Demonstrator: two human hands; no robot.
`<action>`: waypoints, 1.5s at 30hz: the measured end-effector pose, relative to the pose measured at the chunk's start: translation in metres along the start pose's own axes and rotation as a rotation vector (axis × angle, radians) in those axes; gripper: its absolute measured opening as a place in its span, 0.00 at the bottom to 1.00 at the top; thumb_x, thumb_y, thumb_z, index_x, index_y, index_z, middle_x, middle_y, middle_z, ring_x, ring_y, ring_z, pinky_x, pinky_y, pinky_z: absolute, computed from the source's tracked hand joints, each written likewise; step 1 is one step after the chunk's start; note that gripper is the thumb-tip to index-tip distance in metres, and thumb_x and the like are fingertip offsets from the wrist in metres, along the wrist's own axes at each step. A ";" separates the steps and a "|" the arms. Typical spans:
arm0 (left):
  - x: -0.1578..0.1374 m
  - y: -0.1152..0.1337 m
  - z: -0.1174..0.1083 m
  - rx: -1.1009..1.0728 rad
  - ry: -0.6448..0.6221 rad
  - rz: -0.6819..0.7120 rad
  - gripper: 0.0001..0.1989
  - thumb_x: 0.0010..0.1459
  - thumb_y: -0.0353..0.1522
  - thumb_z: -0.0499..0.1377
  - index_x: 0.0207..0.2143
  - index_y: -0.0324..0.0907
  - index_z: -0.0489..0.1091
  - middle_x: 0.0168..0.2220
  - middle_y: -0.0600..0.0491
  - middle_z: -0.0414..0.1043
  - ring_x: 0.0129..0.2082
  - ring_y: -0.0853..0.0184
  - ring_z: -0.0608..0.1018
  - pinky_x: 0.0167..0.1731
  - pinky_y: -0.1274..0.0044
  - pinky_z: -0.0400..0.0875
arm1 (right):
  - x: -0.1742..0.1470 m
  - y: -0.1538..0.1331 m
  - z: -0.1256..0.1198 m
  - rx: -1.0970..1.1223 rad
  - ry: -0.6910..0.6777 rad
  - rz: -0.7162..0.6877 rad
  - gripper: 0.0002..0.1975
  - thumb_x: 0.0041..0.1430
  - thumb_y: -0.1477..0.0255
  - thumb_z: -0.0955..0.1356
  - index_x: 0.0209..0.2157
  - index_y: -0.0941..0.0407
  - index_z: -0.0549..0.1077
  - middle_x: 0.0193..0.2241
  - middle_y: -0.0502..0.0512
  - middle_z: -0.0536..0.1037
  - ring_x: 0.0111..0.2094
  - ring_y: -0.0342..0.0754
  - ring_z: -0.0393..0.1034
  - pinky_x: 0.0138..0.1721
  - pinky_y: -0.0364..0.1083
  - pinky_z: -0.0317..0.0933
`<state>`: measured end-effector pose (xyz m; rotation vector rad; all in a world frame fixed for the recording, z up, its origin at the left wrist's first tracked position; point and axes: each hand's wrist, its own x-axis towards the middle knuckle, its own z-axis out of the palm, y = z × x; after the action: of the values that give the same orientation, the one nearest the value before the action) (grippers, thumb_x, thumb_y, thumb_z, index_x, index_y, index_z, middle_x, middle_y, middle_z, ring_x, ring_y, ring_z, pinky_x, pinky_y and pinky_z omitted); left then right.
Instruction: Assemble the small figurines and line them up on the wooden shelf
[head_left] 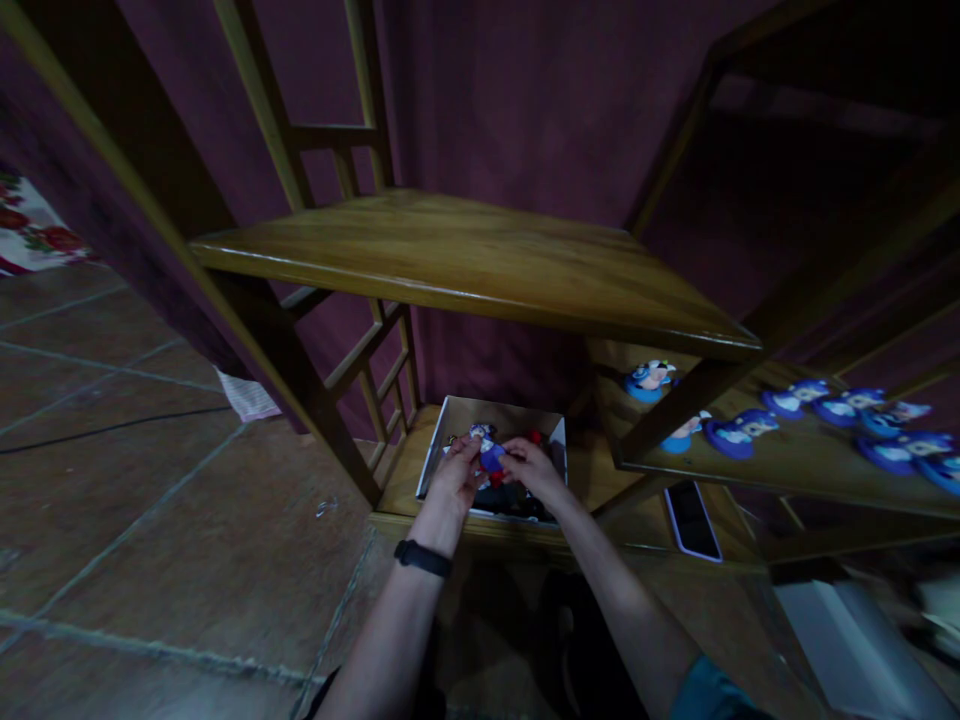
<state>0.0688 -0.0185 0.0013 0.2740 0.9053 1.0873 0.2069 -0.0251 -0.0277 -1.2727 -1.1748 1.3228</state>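
Note:
Over an open cardboard box (559, 440) on the lowest shelf, both my hands hold one small purple-and-blue figurine (491, 455). My left hand (456, 472), with a black band on its wrist, has its fingers closed on the figurine's left side. On the other side, the fingers of my right hand (531, 464) pinch its edge. Inside the box lie dark and red items, partly covered by my hands and too dim to make out.
A wooden shelf board (465, 260) spans above my hands. To the right, several blue-based figurines (742, 432) stand on another shelf. A phone (693, 520) lies on the lower board. Wooden posts and lattice frame the left side, beside the tiled floor (187, 540).

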 end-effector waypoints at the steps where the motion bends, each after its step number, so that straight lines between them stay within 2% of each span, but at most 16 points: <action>1: 0.001 -0.001 0.000 -0.014 0.006 -0.006 0.10 0.45 0.30 0.64 0.28 0.40 0.65 0.24 0.57 0.70 0.22 0.71 0.73 0.27 0.77 0.67 | 0.000 0.001 0.002 -0.039 0.014 -0.026 0.09 0.46 0.66 0.68 0.29 0.55 0.68 0.25 0.47 0.72 0.22 0.40 0.66 0.21 0.40 0.64; 5: 0.006 -0.002 -0.002 -0.072 0.040 -0.058 0.08 0.48 0.32 0.62 0.31 0.41 0.67 0.24 0.57 0.71 0.21 0.71 0.72 0.26 0.76 0.66 | -0.008 -0.003 0.011 -0.362 0.038 -0.182 0.03 0.50 0.72 0.65 0.30 0.54 0.69 0.26 0.48 0.72 0.28 0.44 0.68 0.28 0.43 0.64; 7: 0.008 -0.002 -0.001 -0.093 0.062 -0.070 0.06 0.50 0.32 0.60 0.31 0.40 0.67 0.23 0.57 0.71 0.20 0.71 0.71 0.24 0.77 0.66 | -0.014 -0.009 0.017 -0.548 0.057 -0.286 0.04 0.51 0.75 0.65 0.30 0.54 0.70 0.28 0.49 0.72 0.31 0.45 0.68 0.34 0.44 0.63; 10: 0.010 -0.003 0.001 -0.131 0.069 -0.041 0.03 0.53 0.30 0.56 0.30 0.38 0.67 0.22 0.55 0.71 0.20 0.71 0.72 0.22 0.78 0.66 | -0.022 -0.014 0.025 -0.643 0.041 -0.365 0.06 0.51 0.75 0.64 0.32 0.53 0.70 0.34 0.51 0.71 0.34 0.45 0.68 0.37 0.45 0.61; 14: 0.013 -0.005 0.004 -0.147 0.059 0.005 0.04 0.55 0.26 0.54 0.28 0.38 0.67 0.22 0.53 0.71 0.20 0.72 0.72 0.21 0.80 0.66 | -0.020 -0.014 0.025 -0.506 0.003 -0.312 0.05 0.53 0.68 0.64 0.32 0.53 0.71 0.30 0.49 0.73 0.31 0.45 0.68 0.33 0.43 0.61; 16: 0.012 -0.005 0.003 -0.128 0.057 0.004 0.02 0.54 0.26 0.55 0.28 0.38 0.66 0.22 0.54 0.71 0.20 0.72 0.73 0.20 0.80 0.66 | -0.015 -0.013 0.019 -0.408 0.071 -0.248 0.09 0.55 0.64 0.63 0.32 0.52 0.72 0.27 0.48 0.73 0.30 0.45 0.68 0.33 0.44 0.61; 18: 0.010 -0.005 0.002 -0.079 0.058 -0.027 0.02 0.52 0.25 0.57 0.29 0.39 0.66 0.22 0.55 0.71 0.19 0.72 0.72 0.18 0.81 0.65 | -0.008 -0.012 0.012 -0.304 0.143 -0.195 0.11 0.54 0.62 0.64 0.35 0.52 0.72 0.28 0.48 0.74 0.32 0.46 0.68 0.35 0.44 0.61; 21: 0.004 -0.005 0.003 0.011 -0.002 -0.143 0.04 0.50 0.25 0.59 0.31 0.39 0.67 0.21 0.56 0.70 0.19 0.73 0.72 0.17 0.82 0.64 | -0.002 -0.013 0.006 -0.111 0.120 -0.095 0.14 0.49 0.61 0.67 0.37 0.53 0.72 0.32 0.49 0.75 0.33 0.46 0.68 0.36 0.44 0.61; 25: -0.001 -0.007 0.007 0.010 -0.093 -0.277 0.04 0.51 0.26 0.59 0.32 0.39 0.67 0.23 0.54 0.71 0.21 0.71 0.74 0.20 0.81 0.67 | -0.002 -0.013 0.005 0.122 0.042 0.060 0.17 0.44 0.63 0.70 0.37 0.54 0.73 0.31 0.49 0.75 0.28 0.44 0.67 0.30 0.42 0.60; 29: 0.003 -0.009 0.008 -0.104 -0.073 -0.304 0.04 0.55 0.31 0.56 0.29 0.39 0.65 0.23 0.53 0.70 0.25 0.68 0.75 0.25 0.74 0.72 | -0.001 -0.015 -0.002 0.235 0.136 0.039 0.15 0.40 0.66 0.71 0.34 0.54 0.73 0.31 0.49 0.75 0.31 0.44 0.68 0.31 0.41 0.60; 33: 0.012 -0.011 0.003 -0.142 -0.036 -0.259 0.05 0.55 0.28 0.53 0.25 0.38 0.63 0.21 0.53 0.67 0.26 0.67 0.75 0.30 0.70 0.73 | 0.003 -0.016 -0.011 0.298 0.197 0.045 0.16 0.39 0.66 0.72 0.34 0.54 0.73 0.30 0.49 0.75 0.28 0.43 0.67 0.28 0.41 0.60; 35: 0.015 -0.013 0.001 -0.108 -0.037 -0.262 0.04 0.52 0.24 0.52 0.26 0.38 0.63 0.23 0.52 0.68 0.25 0.67 0.75 0.31 0.69 0.73 | 0.004 -0.015 -0.013 0.340 0.193 0.054 0.17 0.38 0.66 0.72 0.34 0.54 0.73 0.30 0.50 0.75 0.28 0.43 0.68 0.28 0.41 0.61; 38: 0.018 -0.015 0.001 -0.079 -0.048 -0.250 0.10 0.45 0.18 0.50 0.28 0.36 0.64 0.26 0.50 0.69 0.26 0.68 0.75 0.31 0.70 0.73 | 0.004 -0.014 -0.011 0.360 0.189 0.040 0.18 0.38 0.66 0.73 0.34 0.55 0.73 0.33 0.52 0.76 0.32 0.45 0.70 0.32 0.43 0.64; 41: 0.017 -0.018 0.004 -0.054 -0.028 -0.174 0.15 0.41 0.14 0.48 0.28 0.36 0.64 0.26 0.50 0.69 0.25 0.69 0.74 0.30 0.73 0.72 | 0.003 -0.012 -0.008 0.342 0.170 0.047 0.18 0.38 0.66 0.73 0.35 0.56 0.73 0.34 0.53 0.76 0.34 0.46 0.71 0.35 0.45 0.65; 45: 0.015 -0.019 0.009 -0.018 0.048 -0.028 0.13 0.43 0.14 0.50 0.28 0.38 0.63 0.25 0.53 0.67 0.24 0.70 0.74 0.29 0.73 0.73 | 0.003 -0.013 -0.009 0.304 0.188 0.033 0.19 0.39 0.65 0.73 0.36 0.56 0.73 0.34 0.53 0.76 0.34 0.47 0.71 0.35 0.46 0.66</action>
<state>0.0902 -0.0132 -0.0123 0.2202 0.9391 1.0800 0.2157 -0.0203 -0.0153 -1.1684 -0.7915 1.3173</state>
